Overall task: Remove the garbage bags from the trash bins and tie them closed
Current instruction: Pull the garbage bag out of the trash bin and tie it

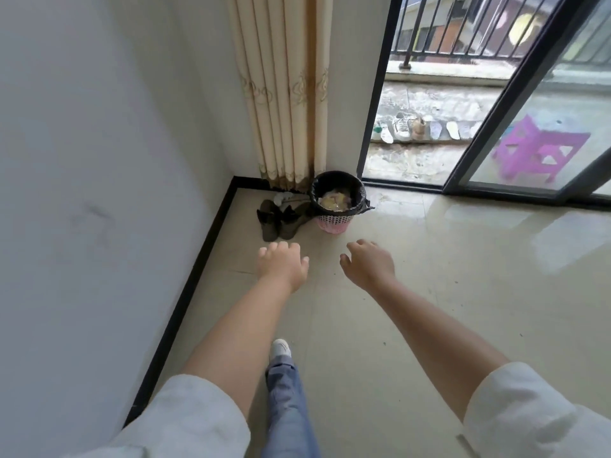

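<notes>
The bin (334, 223) with its bag (335, 176) stands upright ahead, apart from both hands. The right grip (368, 264) is slightly nearer than the left grip (281, 262). Both are loosely curled and hold nothing.

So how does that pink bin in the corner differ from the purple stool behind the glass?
The pink bin stands indoors on the tiled floor beside the curtain; the purple stool stands outside, seen through the glass door. The bin is round, lined with a black bag and holds rubbish; the stool is squarish with cut-out sides. Both stand upright and look like bright plastic.
</notes>
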